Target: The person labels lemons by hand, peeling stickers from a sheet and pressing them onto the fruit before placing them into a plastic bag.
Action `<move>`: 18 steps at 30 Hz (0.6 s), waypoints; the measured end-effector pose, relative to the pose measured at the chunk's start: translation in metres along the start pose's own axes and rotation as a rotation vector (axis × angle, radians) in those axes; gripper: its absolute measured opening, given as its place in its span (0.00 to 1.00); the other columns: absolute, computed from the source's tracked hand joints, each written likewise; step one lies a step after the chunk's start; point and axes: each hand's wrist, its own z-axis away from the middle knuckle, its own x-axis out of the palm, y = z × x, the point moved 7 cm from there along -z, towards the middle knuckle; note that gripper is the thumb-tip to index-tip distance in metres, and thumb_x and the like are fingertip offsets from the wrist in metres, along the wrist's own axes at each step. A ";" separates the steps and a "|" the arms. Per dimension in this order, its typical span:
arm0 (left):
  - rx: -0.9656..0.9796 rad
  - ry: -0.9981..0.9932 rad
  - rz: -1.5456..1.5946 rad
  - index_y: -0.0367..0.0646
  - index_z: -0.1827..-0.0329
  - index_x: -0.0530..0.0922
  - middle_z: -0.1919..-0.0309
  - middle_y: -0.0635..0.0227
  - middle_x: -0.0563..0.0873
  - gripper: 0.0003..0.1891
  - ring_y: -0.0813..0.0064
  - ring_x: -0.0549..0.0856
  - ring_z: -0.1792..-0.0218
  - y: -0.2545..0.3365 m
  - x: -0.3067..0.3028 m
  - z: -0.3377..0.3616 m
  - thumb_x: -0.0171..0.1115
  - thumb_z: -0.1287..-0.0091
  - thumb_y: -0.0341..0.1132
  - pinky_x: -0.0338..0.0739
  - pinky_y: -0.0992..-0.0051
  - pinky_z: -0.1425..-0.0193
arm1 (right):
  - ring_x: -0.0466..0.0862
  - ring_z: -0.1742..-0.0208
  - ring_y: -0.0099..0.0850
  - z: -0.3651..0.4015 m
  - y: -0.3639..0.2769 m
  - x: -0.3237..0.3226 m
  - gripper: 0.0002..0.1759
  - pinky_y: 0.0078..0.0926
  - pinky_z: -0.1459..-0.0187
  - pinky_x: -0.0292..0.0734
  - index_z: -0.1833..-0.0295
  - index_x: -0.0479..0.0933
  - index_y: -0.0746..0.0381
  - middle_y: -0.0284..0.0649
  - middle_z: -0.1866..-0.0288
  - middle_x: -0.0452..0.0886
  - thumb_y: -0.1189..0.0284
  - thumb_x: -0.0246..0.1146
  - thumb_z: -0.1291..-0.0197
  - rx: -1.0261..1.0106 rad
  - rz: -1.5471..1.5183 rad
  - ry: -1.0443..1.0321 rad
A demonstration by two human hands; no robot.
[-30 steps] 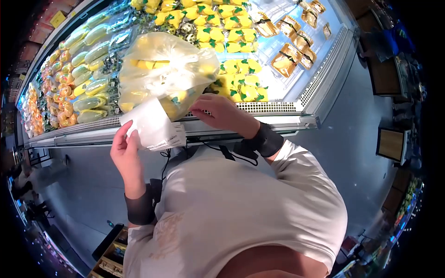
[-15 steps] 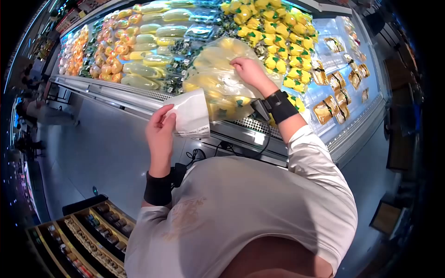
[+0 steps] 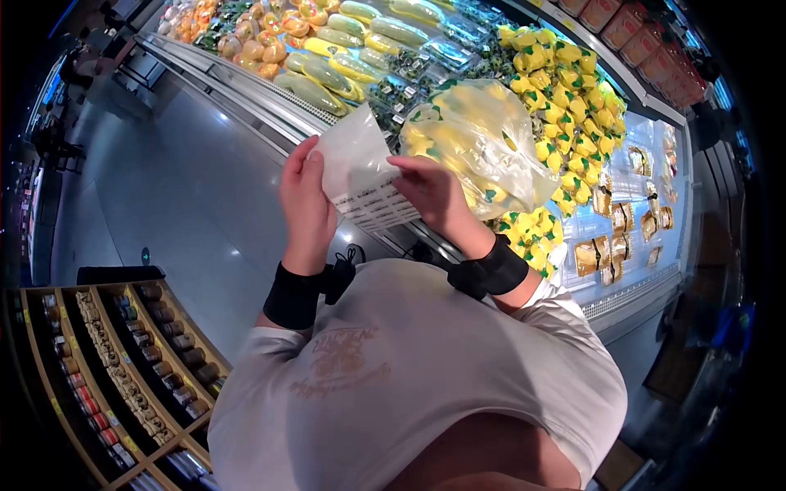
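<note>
A white printed sheet (image 3: pixel 358 159), which looks like a sheet or stack of labels, is held up in front of me. Its left edge is pinched between the thumb and fingers of my left hand (image 3: pixel 307 200). At the right edge, the thumb and fingers of my right hand (image 3: pixel 432 190) close on the sheet. Rows of small dark print run along its lower part, too small to read. Just beyond my right hand, a clear plastic bag (image 3: pixel 483 139) of yellow items with green parts rests on the display, closed over its contents. Black bands circle both wrists.
The refrigerated display holds wrapped yellow items (image 3: pixel 565 90), long green vegetables (image 3: pixel 315 82), round orange produce (image 3: pixel 262 49) and gold-wrapped packs (image 3: pixel 594 254). Behind me on the left stands a wooden shelf (image 3: pixel 176 446) of jars. A person (image 3: pixel 102 78) is farther off at left.
My right hand has left the plastic bag and moved left to the sheet's right edge. The sheet is now tilted, showing more print. The camera view has turned.
</note>
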 end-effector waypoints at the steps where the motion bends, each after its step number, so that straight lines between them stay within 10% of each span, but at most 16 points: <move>1: -0.012 -0.021 -0.001 0.33 0.45 0.75 0.49 0.60 0.79 0.13 0.73 0.79 0.49 0.001 0.000 -0.001 0.54 0.30 0.26 0.75 0.74 0.44 | 0.79 0.60 0.23 -0.001 -0.001 0.001 0.19 0.19 0.57 0.76 0.41 0.75 0.64 0.38 0.55 0.79 0.81 0.62 0.39 0.002 0.007 0.023; 8: -0.066 -0.516 -0.393 0.34 0.33 0.66 0.42 0.57 0.76 0.24 0.71 0.77 0.44 -0.012 0.008 0.001 0.55 0.31 0.30 0.70 0.73 0.38 | 0.78 0.62 0.21 0.002 -0.014 0.008 0.13 0.19 0.60 0.74 0.48 0.79 0.66 0.38 0.63 0.80 0.79 0.63 0.39 0.040 0.153 0.164; 18: -0.399 -0.395 -0.153 0.29 0.35 0.65 0.45 0.50 0.76 0.21 0.63 0.80 0.47 -0.031 0.020 -0.003 0.50 0.31 0.26 0.77 0.68 0.44 | 0.81 0.65 0.41 0.023 -0.032 0.011 0.09 0.32 0.64 0.77 0.55 0.80 0.60 0.41 0.65 0.80 0.76 0.64 0.42 -0.230 0.560 0.369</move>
